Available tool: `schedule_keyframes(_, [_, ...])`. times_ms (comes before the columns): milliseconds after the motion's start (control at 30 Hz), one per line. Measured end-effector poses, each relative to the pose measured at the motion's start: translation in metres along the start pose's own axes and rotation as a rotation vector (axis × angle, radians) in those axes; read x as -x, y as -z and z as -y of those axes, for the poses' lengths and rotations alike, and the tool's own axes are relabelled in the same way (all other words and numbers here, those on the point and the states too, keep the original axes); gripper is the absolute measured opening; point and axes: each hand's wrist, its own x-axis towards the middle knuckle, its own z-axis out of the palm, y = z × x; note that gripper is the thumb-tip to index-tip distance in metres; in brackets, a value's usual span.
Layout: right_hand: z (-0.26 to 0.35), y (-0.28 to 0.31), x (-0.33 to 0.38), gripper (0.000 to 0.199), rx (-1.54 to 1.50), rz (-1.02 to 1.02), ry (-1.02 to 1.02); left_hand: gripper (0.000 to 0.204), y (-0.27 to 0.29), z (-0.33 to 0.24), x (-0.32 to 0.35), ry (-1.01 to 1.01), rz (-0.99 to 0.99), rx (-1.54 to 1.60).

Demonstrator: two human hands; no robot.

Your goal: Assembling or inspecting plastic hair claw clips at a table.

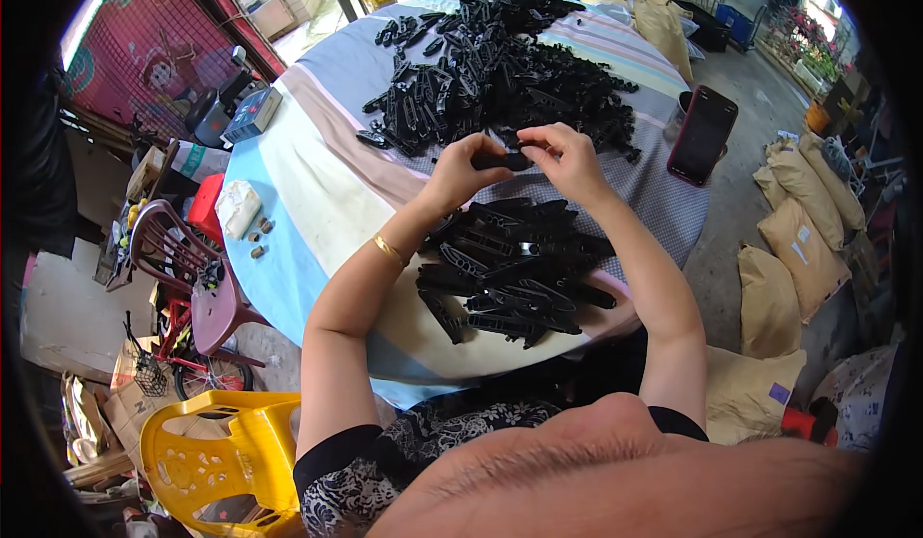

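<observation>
A long, narrow black plastic part (507, 161) is held level above the table, between my two hands. My left hand (461, 167) is closed round its left end, thumb below and fingers above. At the other end, my right hand (569, 161) pinches with thumb and forefinger; whether a smaller piece sits between those fingertips is hidden. Just beyond my hands spreads a large heap of black plastic pieces (481, 67), with smaller ones toward its right. Closer to me, under my forearms, lies a second pile of long black parts (510, 269).
A striped cloth covers the round table (317, 201). A phone (703, 134) stands upright at its right edge. On the left are a blue box (254, 115) and a white plastic bag (237, 209). A yellow chair (221, 451) and stuffed sacks (803, 250) surround the table.
</observation>
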Motion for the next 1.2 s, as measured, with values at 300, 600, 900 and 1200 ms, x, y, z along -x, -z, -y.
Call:
schedule_keyframes(300, [0.008, -0.001, 0.002, 0.01, 0.031, -0.076, -0.029, 0.034, -0.01, 0.001, 0.001, 0.111, -0.019, 0.881])
schedule_keyframes(600, [0.014, 0.0, -0.003, 0.012, 0.23, -0.037, 0.299, 0.03, -0.008, 0.005, 0.001, 0.088, -0.027, 0.731])
schedule_keyframes(900, [0.017, -0.001, 0.001, 0.013, 0.402, 0.024, 0.364, 0.04, -0.008, 0.004, 0.002, 0.211, -0.021, 0.961])
schedule_keyframes(1200, [0.012, 0.009, 0.002, 0.023, 0.037, 0.366, -0.305, 0.035, -0.008, -0.015, 0.005, -0.057, -0.055, 0.485])
